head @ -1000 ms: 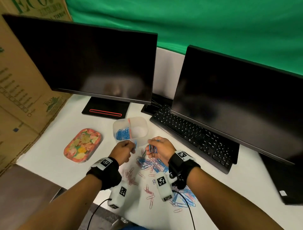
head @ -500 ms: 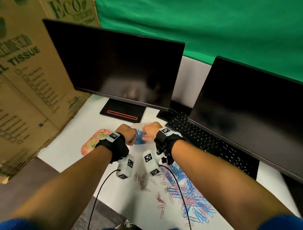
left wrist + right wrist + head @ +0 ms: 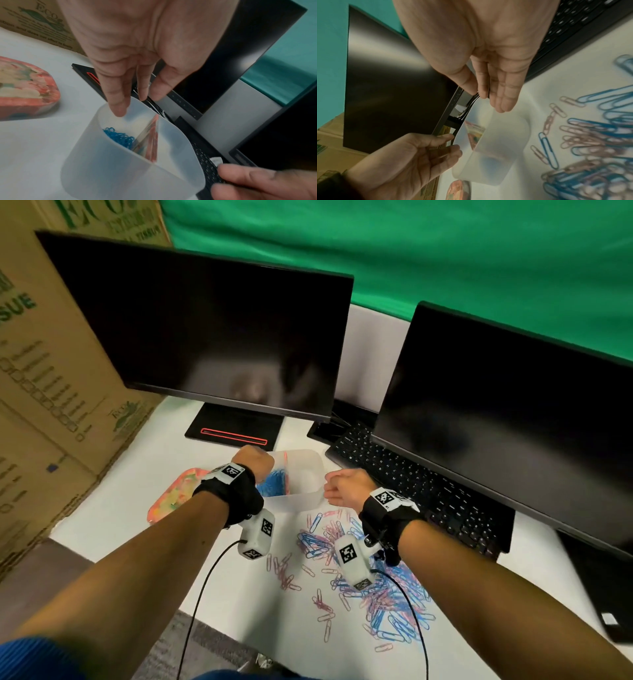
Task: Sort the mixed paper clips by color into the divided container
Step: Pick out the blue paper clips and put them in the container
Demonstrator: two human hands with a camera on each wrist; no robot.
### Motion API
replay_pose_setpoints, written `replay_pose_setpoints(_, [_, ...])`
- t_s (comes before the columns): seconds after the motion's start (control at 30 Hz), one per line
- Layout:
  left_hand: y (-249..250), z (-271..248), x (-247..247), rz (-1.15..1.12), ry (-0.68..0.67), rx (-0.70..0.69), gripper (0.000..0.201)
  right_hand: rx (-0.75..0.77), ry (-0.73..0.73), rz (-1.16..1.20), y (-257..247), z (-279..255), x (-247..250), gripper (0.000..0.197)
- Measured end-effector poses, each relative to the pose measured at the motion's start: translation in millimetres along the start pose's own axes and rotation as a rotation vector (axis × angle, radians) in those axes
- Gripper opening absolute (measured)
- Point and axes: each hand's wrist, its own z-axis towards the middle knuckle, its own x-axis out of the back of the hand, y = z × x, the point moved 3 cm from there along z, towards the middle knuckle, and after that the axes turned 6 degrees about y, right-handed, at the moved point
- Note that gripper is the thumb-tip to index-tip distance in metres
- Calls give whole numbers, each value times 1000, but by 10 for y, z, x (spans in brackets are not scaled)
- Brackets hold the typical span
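Observation:
A translucent divided container [image 3: 301, 501] stands on the white table, with a pink divider [image 3: 151, 140] across it. Blue clips [image 3: 118, 136] lie in its left compartment. The right compartment's contents do not show clearly. My left hand [image 3: 253, 460] hovers over the left compartment with its fingers [image 3: 118, 102] straight and pointing down, holding nothing. My right hand [image 3: 344, 486] hangs just right of the container [image 3: 496, 162], fingers [image 3: 502, 100] straight and together, with no clip visible in it. A mixed pile of blue and pink clips [image 3: 376, 594] lies below the right wrist.
Two dark monitors [image 3: 212, 337] [image 3: 513, 422] stand behind the container. A black keyboard [image 3: 421, 491] lies to the right. A floral tin [image 3: 174, 494] sits to the left, and cardboard boxes [image 3: 44, 371] line the left side. Loose pink clips [image 3: 284, 573] are scattered toward the table's front edge.
Both hands went from the pile to the container and met over it. They have now parted. The right hand has drawn back to the right, and the blue clips it held are gone.

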Motion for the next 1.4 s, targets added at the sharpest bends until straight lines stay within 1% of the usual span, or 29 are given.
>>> replay_pose_setpoints(0.07, [63, -109, -17, 115, 103, -118, 30, -2, 37, 0, 100, -82, 96, 16])
replay_pose_setpoints(0.1, [96, -180, -52, 123, 133, -172, 26, 2, 58, -32, 169, -120, 146, 19])
replay_pose_setpoints(0.13, [102, -265, -92, 134, 130, -236, 23, 20, 77, -93, 252, -143, 179, 21])
replay_pose_setpoints(0.17, [102, -352, -161, 127, 90, -312, 20, 55, 97, -200, 327, -182, 216, 20])
replay_pose_setpoints(0.23, [64, -553, -305, 182, -62, -458, 18, 145, 112, -501, 467, -249, 235, 20])
replay_pose_setpoints(0.3, [-83, -684, -470, 352, -191, -536, 17, 198, 65, -739, 583, -312, 199, 24])
replay_pose_setpoints(0.4, [-374, -807, -665, 665, -265, -657, 29, 262, -66, -962, 768, -366, 62, 33])
replay_pose_setpoints(0.47, [-606, -867, -746, 783, -306, -656, 35, 316, -101, -1100, 896, -384, -14, 37])
replay_pose_setpoints(0.5, [-714, -890, -768, 817, -327, -649, 38, 328, -105, -1158, 947, -389, -28, 40])
replay_pose_setpoints(0.57, [-879, -913, -769, 843, -351, -663, 41, 402, -131, -1266, 1007, -394, -35, 42])
replay_pose_setpoints(0.63, [-975, -927, -757, 861, -374, -702, 45, 457, -146, -1322, 1027, -395, -1, 39])
replay_pose_setpoints(0.7, [-1022, -929, -731, 872, -373, -743, 42, 468, -109, -1355, 1022, -376, 56, 34])
replay_pose_setpoints(0.83, [-1015, -908, -702, 839, -339, -763, 28, 462, -44, -1361, 938, -336, 108, 29])
replay_pose_setpoints(1.03, [-793, -850, -822, 885, -250, -674, 38, 455, -41, -1295, 770, -258, -60, 36])
replay_pose_setpoints(1.1, [-755, -830, -860, 922, -238, -623, 35, 436, -45, -1294, 760, -210, -133, 37])
replay_pose_setpoints(1.23, [-776, -822, -903, 995, -233, -561, 24, 405, -11, -1278, 760, -103, -208, 32])
replay_pose_setpoints(1.4, [-857, -838, -905, 952, -248, -527, 24, 416, 13, -1308, 794, -43, -308, 26])
